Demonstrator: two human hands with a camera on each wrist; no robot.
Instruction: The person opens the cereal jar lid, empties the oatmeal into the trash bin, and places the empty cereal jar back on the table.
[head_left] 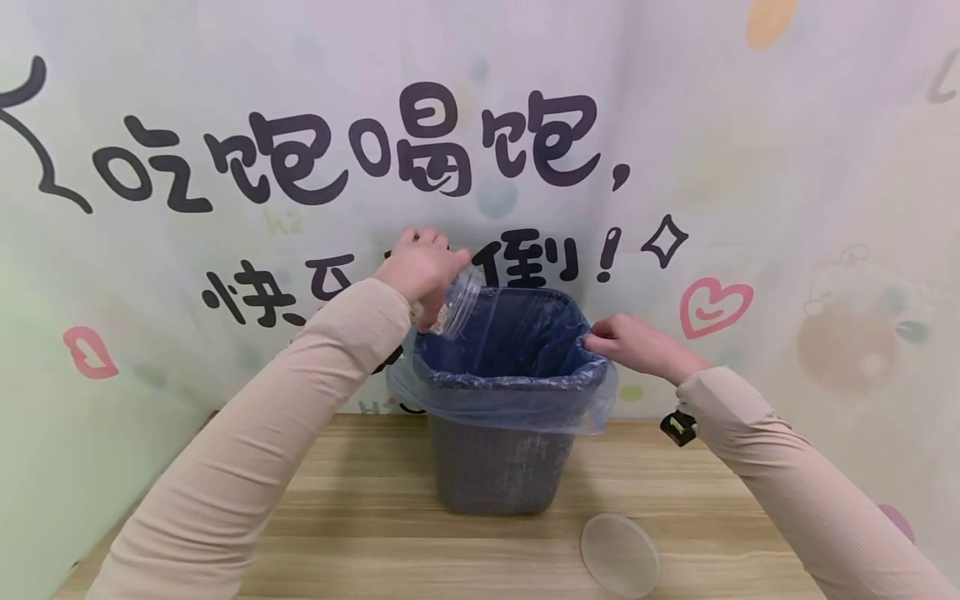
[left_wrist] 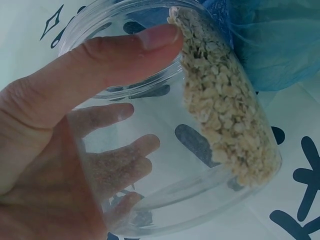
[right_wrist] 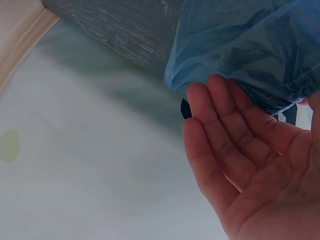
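Apparently pouring: gripped tilted, clear cylindrical jar [head_left: 463, 302] of beige flaked oats [left_wrist: 222, 107] in left hand [head_left: 424, 271] over grey plastic bin [head_left: 502, 471] near counter [head_left: 352, 521] back edge; pinched blue film liner [head_left: 517, 406] with right hand [head_left: 637, 343]; likely needed steeper tipping.

My left arm [head_left: 277, 442] slants up from the left of the bin [head_left: 502, 475]; above its left rim, my left hand [head_left: 423, 268] wraps a jar [head_left: 461, 302], thumb on one side, fingers spread on the other. My right arm [head_left: 802, 483] angles in from the bin's right, my right hand [head_left: 633, 343] holding its right rim, fingers gently bent outside.
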